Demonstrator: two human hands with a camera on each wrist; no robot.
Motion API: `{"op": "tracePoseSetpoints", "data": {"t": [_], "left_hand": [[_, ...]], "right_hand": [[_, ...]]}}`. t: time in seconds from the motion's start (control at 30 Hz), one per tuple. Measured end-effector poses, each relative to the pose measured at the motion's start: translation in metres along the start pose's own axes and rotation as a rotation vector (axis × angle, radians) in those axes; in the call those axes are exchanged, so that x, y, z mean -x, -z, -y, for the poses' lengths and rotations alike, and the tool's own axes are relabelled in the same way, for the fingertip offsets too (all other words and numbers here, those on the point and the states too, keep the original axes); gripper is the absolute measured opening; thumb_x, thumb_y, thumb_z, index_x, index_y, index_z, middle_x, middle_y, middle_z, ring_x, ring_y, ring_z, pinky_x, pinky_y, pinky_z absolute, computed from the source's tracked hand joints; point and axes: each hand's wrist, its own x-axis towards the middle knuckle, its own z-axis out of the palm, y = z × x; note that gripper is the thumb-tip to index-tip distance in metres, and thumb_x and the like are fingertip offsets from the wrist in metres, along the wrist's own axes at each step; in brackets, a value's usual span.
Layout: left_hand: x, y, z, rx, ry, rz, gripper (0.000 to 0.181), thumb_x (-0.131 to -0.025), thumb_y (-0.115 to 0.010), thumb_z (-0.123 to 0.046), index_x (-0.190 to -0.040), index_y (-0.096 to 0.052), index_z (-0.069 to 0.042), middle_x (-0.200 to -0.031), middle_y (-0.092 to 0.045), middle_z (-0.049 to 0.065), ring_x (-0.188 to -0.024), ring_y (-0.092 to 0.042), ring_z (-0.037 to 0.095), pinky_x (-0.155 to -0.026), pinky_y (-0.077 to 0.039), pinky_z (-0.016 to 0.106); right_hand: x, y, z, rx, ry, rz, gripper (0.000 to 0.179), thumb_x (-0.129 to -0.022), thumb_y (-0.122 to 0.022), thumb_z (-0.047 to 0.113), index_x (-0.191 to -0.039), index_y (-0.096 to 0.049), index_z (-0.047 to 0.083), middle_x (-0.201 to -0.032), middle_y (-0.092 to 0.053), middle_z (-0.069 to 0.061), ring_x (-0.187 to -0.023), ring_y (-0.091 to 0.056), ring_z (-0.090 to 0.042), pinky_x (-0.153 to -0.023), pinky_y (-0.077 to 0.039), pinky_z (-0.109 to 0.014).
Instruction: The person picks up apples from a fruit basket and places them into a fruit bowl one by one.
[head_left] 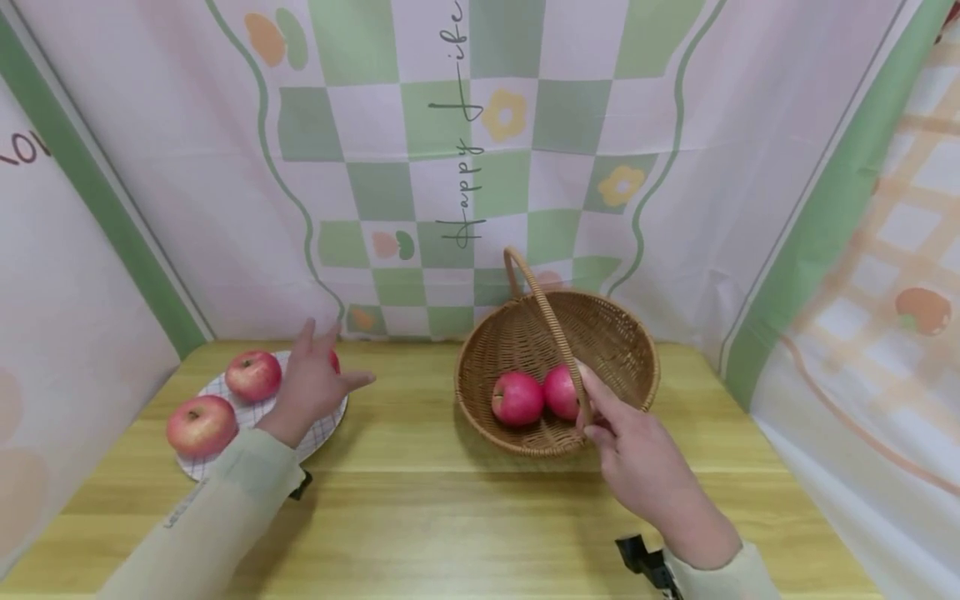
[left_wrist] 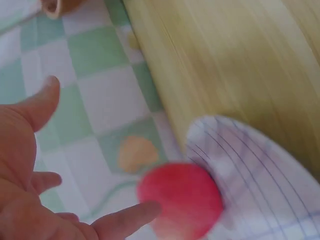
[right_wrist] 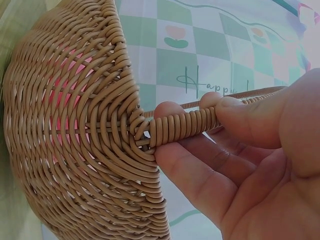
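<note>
My right hand (head_left: 645,458) grips the handle (right_wrist: 185,125) of a brown wicker basket (head_left: 480,417) low down, near where it joins the rim. Two red apples (head_left: 517,398) lie side by side in the basket. At the left, my left hand (head_left: 311,383) hovers with spread fingers over a plate (head_left: 330,429) with a checked pattern. An apple (left_wrist: 182,200) at the plate's far side is mostly hidden behind this hand in the head view; in the left wrist view a fingertip overlaps it. Two more apples, one near (head_left: 201,427) and one farther back (head_left: 253,376), sit on the plate's left part.
The wooden table (head_left: 420,517) carries both plate and basket. A green and white checked cloth (head_left: 435,167) hangs right behind the table's far edge, and further cloth panels (head_left: 847,333) stand at both sides.
</note>
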Motion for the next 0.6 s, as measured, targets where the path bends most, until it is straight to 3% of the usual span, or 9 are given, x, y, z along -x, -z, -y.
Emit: {"op": "tracePoseSetpoints", "data": {"t": [0.1,0.2,0.37,0.6], "left_hand": [[0.003,-0.008,-0.014,-0.008,-0.078,-0.020,0.108,-0.079,-0.082,-0.050,-0.159,-0.022,-0.008,-0.164,0.011,0.017,-0.145,-0.005,0.048,-0.109,-0.023,0.065],[0.006,-0.016,-0.027,0.016,-0.165,-0.015,0.110,-0.076,-0.084,-0.052,-0.160,-0.022,-0.016,-0.164,0.016,0.010,-0.146,0.000,0.045,-0.105,-0.033,0.062],[0.007,-0.026,-0.044,0.052,-0.312,0.002,0.111,-0.074,-0.085,-0.051,-0.161,-0.019,-0.029,-0.164,0.018,0.002,-0.146,-0.007,0.045,-0.092,-0.050,0.053],[0.010,-0.046,-0.068,0.126,-0.436,0.014,0.111,-0.074,-0.087,-0.045,-0.160,-0.019,-0.030,-0.163,0.019,-0.006,-0.147,-0.006,0.040,-0.101,-0.039,0.058]], "right_hand": [[0.000,0.001,0.001,-0.002,-0.012,0.011,0.076,-0.091,-0.062,-0.008,-0.157,-0.032,0.015,-0.091,-0.068,0.003,-0.076,-0.060,-0.015,-0.075,-0.053,-0.046],[-0.001,0.001,0.001,0.002,-0.028,0.019,0.076,-0.092,-0.062,-0.007,-0.158,-0.032,0.016,-0.093,-0.069,0.001,-0.075,-0.059,-0.015,-0.074,-0.053,-0.046],[0.000,0.000,0.001,0.003,-0.027,0.016,0.075,-0.091,-0.063,-0.007,-0.157,-0.034,0.016,-0.093,-0.068,0.002,-0.074,-0.058,-0.015,-0.073,-0.052,-0.045],[0.001,-0.001,0.001,-0.003,0.017,0.013,0.077,-0.091,-0.063,-0.009,-0.157,-0.034,0.017,-0.092,-0.065,0.007,-0.078,-0.059,-0.016,-0.077,-0.053,-0.046]]}}
